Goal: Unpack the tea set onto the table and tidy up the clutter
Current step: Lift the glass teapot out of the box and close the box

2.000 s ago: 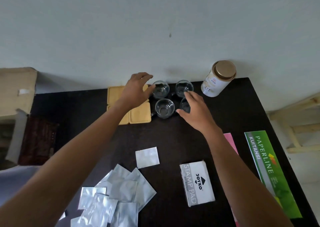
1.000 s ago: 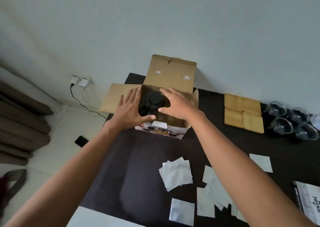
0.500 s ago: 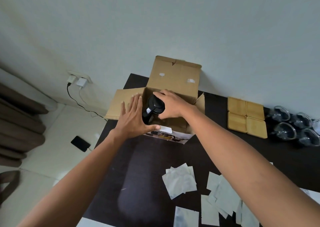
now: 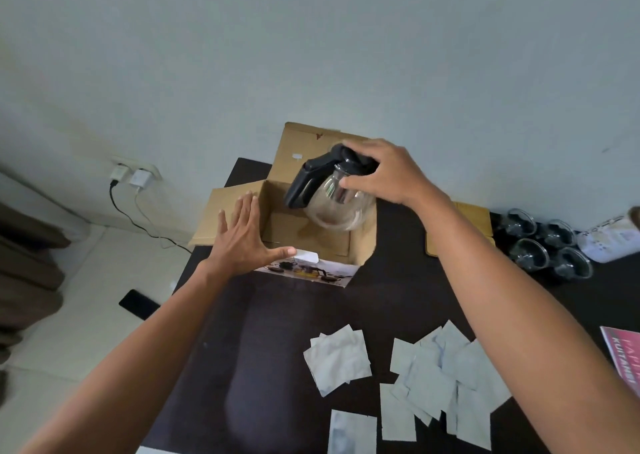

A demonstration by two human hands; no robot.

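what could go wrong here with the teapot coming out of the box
The right hand holds the glass teapot only from the top, by its black lid, so the pot might slip free or swing into the cardboard box wall. The left hand lies flat on the box edge, not under the pot, so nothing would catch it. Setting it down near the glass cups risks a knock.
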